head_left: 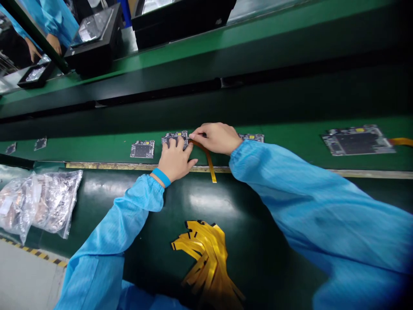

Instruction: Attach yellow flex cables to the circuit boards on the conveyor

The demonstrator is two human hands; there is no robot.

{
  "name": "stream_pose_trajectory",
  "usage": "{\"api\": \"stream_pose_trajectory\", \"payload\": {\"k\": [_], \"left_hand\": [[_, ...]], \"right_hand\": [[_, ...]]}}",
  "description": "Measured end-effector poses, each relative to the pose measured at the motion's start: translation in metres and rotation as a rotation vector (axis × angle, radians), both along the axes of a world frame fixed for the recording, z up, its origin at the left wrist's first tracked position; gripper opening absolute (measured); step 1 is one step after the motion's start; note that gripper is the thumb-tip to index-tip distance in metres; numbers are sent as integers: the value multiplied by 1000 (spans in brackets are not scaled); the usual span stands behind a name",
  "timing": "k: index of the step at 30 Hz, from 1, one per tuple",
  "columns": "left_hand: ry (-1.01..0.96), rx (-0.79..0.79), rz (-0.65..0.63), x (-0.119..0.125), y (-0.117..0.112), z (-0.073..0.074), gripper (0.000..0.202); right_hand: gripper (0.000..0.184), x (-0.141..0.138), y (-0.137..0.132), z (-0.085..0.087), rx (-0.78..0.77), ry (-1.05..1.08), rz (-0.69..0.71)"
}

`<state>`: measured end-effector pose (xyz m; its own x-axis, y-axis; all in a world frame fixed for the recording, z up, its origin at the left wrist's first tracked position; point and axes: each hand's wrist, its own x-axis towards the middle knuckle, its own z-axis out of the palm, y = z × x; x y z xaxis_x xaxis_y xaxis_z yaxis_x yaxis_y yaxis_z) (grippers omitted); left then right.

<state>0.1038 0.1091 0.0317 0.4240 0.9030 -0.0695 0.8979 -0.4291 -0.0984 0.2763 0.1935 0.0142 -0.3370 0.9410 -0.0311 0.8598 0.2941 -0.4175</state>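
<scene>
My left hand (175,160) rests with spread fingertips on a small grey circuit board (165,139) on the green belt. Its fingers cover part of the board. At the board's right edge my right hand (218,137) pinches the end of an orange flat ribbon cable (209,160). The cable's free end hangs over the belt's near edge. Whether its pinched end is joined to the board is hidden by my fingers. Just left stands another board (142,149) with no cable on it. Behind my right wrist a further board (253,137) is partly covered.
A pile of yellow ribbon cables (209,254) lies on the near table. Clear plastic bags (54,200) sit at the left. Farther right, one board (359,141) has an orange cable (402,141). Black boxes (180,21) stand on the upper shelf; a co-worker's hands (53,43) show beyond.
</scene>
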Motion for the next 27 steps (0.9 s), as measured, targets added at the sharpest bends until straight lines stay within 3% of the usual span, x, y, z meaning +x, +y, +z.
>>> {"api": "stream_pose_trajectory", "payload": {"k": [11, 18, 23, 27], "left_hand": [[7, -15, -21, 11, 0, -1, 64], [-130, -56, -114, -6, 3, 4, 53], [-218, -142, -168, -34, -13, 23, 37], [-231, -190, -210, -53, -39, 30, 30]], "right_hand": [[20, 12, 3, -1, -62, -63, 39], [17, 18, -6, 5, -50, -68, -11], [21, 28, -47, 13, -17, 55, -37], [25, 32, -106, 22, -114, 177, 118]]}}
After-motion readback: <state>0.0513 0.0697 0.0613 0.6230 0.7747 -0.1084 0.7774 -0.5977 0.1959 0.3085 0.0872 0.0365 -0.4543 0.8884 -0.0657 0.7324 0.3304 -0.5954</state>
